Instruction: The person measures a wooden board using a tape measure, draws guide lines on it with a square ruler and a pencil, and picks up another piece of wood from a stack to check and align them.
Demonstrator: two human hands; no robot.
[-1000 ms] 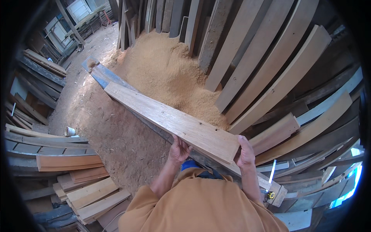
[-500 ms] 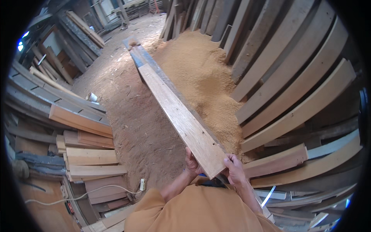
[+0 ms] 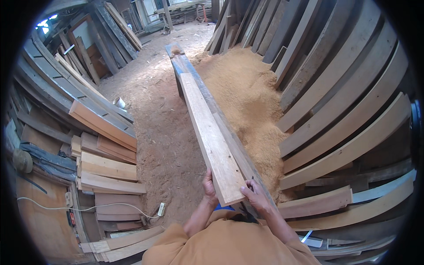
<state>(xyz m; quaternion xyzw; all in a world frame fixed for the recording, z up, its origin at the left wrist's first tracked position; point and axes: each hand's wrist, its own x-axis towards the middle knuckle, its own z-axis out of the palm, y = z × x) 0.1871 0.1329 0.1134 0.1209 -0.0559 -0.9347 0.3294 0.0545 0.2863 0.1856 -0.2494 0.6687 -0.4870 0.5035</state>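
Note:
A long pale wooden board point(image 3: 211, 143) stretches away from my body, with its far part over a long narrow bench point(image 3: 240, 150). My left hand point(image 3: 209, 184) grips the left edge near the board's near end, its fingers partly hidden underneath. On the opposite side, my right hand point(image 3: 256, 194) holds the right near corner, thumb on the top face. A few small dark holes mark the board close to my hands. Its near end sits left of the bench, so a strip of bench top shows along its right side.
A sawdust heap point(image 3: 238, 84) lies right of the bench. Tall planks point(image 3: 329, 66) lean along the right side; stacked boards point(image 3: 108, 168) line the left. A white cable with a socket block point(image 3: 161, 209) runs over the lower left, and a white can point(image 3: 119, 103) lies farther off.
The board's near end has shifted left off the bench line, exposing more bench on its right. Both hands have stayed on it. The whole view has also shifted.

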